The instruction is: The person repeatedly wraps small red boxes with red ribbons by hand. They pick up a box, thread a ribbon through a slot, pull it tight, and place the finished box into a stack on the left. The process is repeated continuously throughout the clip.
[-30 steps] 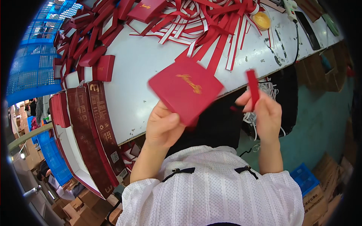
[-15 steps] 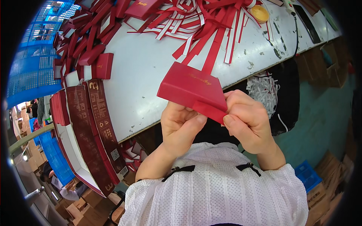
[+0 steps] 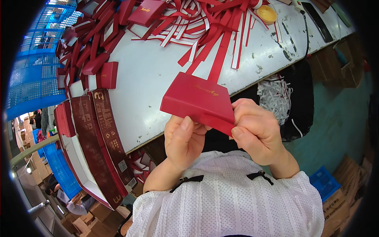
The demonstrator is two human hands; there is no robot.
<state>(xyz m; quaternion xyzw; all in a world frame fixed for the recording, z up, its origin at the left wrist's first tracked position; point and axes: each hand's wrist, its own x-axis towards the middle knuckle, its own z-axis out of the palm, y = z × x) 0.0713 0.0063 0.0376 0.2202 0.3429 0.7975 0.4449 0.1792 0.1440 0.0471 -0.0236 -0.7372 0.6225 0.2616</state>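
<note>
Both hands hold a small red box (image 3: 197,93) with gold script on its top, tilted in front of my chest just off the table's edge. A red strip (image 3: 217,122) lies along the box's near side, toward its right corner. My left hand (image 3: 182,138) is closed at the near left part, its thumb up against that side and the other fingers curled, partly hidden. My right hand (image 3: 258,132) grips the right corner, with the thumb tip at the strip's end. Beyond the box, loose red strips with white backing (image 3: 197,33) lie on the white table (image 3: 136,87).
Red boxes (image 3: 94,51) are heaped at the far left beside a blue mesh crate (image 3: 35,75). A long brown carton (image 3: 87,138) stands at the left. A yellow tub (image 3: 267,14) and a dark flat object (image 3: 317,22) lie far right. White scraps (image 3: 274,96) fill a black bag below the table edge.
The strip, sticking out below the box before, now lies flatter against its near side. My left thumb has moved left and up along that side. The box has dropped slightly toward me.
</note>
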